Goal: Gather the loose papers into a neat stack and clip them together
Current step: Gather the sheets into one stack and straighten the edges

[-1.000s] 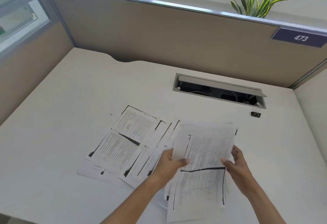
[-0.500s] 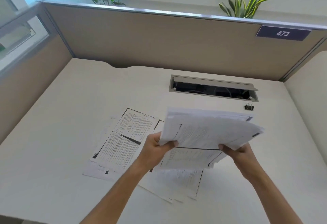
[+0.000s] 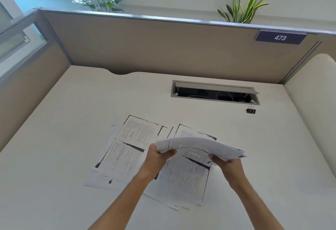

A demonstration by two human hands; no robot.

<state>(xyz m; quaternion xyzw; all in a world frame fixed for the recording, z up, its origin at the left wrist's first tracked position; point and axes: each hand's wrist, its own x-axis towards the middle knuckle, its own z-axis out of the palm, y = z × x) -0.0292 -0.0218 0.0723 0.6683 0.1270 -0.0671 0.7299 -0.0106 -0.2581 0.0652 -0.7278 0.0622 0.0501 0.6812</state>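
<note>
I hold a bundle of printed papers (image 3: 200,145) in the air above the desk, bowed upward in the middle. My left hand (image 3: 157,158) grips its left edge and my right hand (image 3: 229,166) grips its right edge. Beneath and to the left, several loose printed sheets (image 3: 127,149) lie spread and overlapping on the white desk (image 3: 54,157). One sheet (image 3: 183,177) lies directly under the held bundle. A small black binder clip (image 3: 251,110) sits on the desk at the back right, apart from both hands.
An open cable slot (image 3: 214,94) with a raised metal flap is set into the desk just behind the clip. Beige partition walls (image 3: 163,48) enclose the desk at the back and both sides. A sign reading 473 (image 3: 280,37) hangs at upper right.
Both hands have lifted the bundle off the desk and tipped it from lying flat to nearly edge-on in the air. The sheets left on the desk have not moved.
</note>
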